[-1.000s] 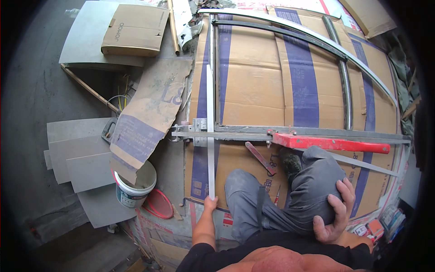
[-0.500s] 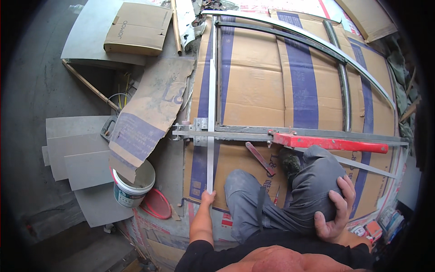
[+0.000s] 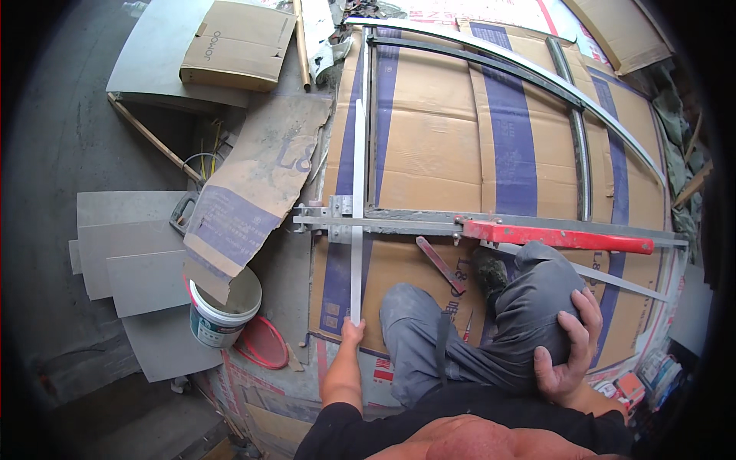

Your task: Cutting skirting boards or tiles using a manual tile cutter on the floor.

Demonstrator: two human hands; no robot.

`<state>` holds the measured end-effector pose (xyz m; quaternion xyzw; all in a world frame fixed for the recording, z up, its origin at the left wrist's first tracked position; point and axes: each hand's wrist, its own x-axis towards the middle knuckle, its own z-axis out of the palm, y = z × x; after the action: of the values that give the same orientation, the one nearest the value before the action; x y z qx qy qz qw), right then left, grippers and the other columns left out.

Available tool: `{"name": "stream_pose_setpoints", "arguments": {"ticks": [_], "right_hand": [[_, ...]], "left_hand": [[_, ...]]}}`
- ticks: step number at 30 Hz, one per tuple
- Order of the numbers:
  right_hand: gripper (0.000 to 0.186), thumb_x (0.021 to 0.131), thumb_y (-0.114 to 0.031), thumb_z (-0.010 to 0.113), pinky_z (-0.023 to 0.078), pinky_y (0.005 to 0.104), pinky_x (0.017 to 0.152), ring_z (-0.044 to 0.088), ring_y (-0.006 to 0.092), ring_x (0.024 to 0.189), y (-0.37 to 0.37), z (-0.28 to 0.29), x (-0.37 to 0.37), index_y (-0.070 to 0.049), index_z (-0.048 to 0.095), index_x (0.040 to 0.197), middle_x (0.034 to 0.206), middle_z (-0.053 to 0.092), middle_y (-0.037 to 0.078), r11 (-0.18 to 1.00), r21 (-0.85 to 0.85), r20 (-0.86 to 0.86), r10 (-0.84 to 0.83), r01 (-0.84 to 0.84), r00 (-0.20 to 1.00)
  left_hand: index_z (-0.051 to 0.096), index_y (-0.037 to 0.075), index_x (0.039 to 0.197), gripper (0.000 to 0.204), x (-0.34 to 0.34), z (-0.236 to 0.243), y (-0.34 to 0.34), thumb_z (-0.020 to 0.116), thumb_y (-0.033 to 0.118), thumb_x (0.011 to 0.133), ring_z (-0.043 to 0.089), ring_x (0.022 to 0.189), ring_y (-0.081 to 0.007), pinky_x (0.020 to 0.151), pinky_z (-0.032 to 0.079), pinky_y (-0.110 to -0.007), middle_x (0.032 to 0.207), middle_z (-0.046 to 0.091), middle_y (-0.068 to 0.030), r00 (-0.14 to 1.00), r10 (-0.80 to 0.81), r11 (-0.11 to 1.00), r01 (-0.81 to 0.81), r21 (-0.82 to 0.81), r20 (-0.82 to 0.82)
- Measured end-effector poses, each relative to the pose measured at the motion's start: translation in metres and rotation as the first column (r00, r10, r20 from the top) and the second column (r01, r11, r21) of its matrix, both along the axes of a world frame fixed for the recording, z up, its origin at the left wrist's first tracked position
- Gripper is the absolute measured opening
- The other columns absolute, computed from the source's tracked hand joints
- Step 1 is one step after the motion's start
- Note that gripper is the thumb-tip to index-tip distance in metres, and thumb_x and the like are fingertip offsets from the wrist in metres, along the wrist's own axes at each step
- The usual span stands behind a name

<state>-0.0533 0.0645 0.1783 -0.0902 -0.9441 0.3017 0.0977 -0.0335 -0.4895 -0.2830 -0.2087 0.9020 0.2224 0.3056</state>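
Note:
My left hand [image 3: 353, 332] is closed around the near end of a long, narrow pale strip [image 3: 357, 276]. The strip points straight away from me and crosses over the left end of a metal rail [image 3: 414, 217], which looks like part of a manual tile cutter. A long red handle [image 3: 571, 238] lies along the rail's right half. My right hand [image 3: 571, 353] rests on my bent right knee, fingers spread and holding nothing. Between my legs and the rail lies a slim red tool [image 3: 440, 265]. A second pale strip [image 3: 621, 284] slants out to the right beyond my knee.
Flattened cardboard [image 3: 429, 153] lies under a dark frame with a curved silver bar [image 3: 529, 61]. To the left stand a white bucket [image 3: 218, 326], a red ring-shaped lid [image 3: 263, 343] and grey sheets [image 3: 146, 280]. A cardboard box [image 3: 238, 46] sits at the far left.
The view has shifted very slightly. Both hands, the strip and the red handle stay in the same arrangement.

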Motion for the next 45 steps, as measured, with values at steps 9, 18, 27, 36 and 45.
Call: {"name": "stream_pose_setpoints", "arguments": {"ticks": [9,18,27,36,45], "right_hand": [[0.05,0.082,-0.03,0.07,0.033,0.0586,0.112,0.045,0.0497,0.133,-0.001,-0.003,0.007,-0.008,0.056,0.124,0.142,0.05,0.026,1.0,-0.027,-0.022,-0.01,0.01,1.0],[0.051,0.082,-0.032,0.07,0.032,0.0576,0.112,0.045,0.0485,0.134,-0.003,0.0,0.007,-0.009,0.057,0.124,0.141,0.051,0.024,1.0,-0.005,-0.01,-0.009,0.009,1.0],[0.049,0.083,-0.031,0.07,0.032,0.0579,0.112,0.044,0.0488,0.134,-0.001,0.0,0.012,-0.008,0.056,0.125,0.141,0.05,0.025,1.0,0.003,0.006,-0.011,0.011,1.0],[0.049,0.083,-0.03,0.069,0.033,0.0579,0.112,0.045,0.0492,0.134,-0.003,0.001,0.013,-0.007,0.056,0.125,0.141,0.05,0.026,1.0,0.0,-0.011,-0.001,0.001,1.0],[0.051,0.081,-0.027,0.069,0.032,0.0574,0.112,0.044,0.0483,0.135,-0.003,0.001,0.02,-0.008,0.055,0.126,0.142,0.05,0.025,0.999,0.018,-0.01,-0.029,0.029,1.0]], "left_hand": [[0.06,-0.004,0.116,0.051,0.003,0.025,0.001,0.078,0.033,0.086,0.069,0.104,-0.043,0.091,0.053,-0.048,0.108,0.071,-0.0271,0.992,0.1,0.995,-0.098,-0.031,0.073],[0.059,-0.004,0.113,0.051,-0.033,0.027,0.009,0.078,0.035,0.087,0.071,0.1,-0.0397,0.088,0.054,-0.046,0.102,0.072,-0.0254,0.988,0.076,0.997,-0.072,-0.037,0.131],[0.06,-0.003,0.115,0.053,-0.031,0.013,0.019,0.077,0.039,0.088,0.071,0.098,-0.0396,0.086,0.055,-0.047,0.101,0.072,-0.0246,0.989,0.084,0.996,-0.089,0.03,0.118],[0.06,-0.002,0.116,0.054,-0.029,0.019,0.018,0.077,0.041,0.088,0.069,0.103,-0.0422,0.09,0.053,-0.047,0.105,0.071,-0.0263,0.997,0.052,0.998,-0.05,-0.039,0.052],[0.06,-0.002,0.116,0.054,-0.021,0.016,0.03,0.077,0.041,0.087,0.068,0.104,-0.0431,0.092,0.053,-0.048,0.107,0.071,-0.0268,0.999,0.032,0.999,-0.031,-0.037,0.02]]}}
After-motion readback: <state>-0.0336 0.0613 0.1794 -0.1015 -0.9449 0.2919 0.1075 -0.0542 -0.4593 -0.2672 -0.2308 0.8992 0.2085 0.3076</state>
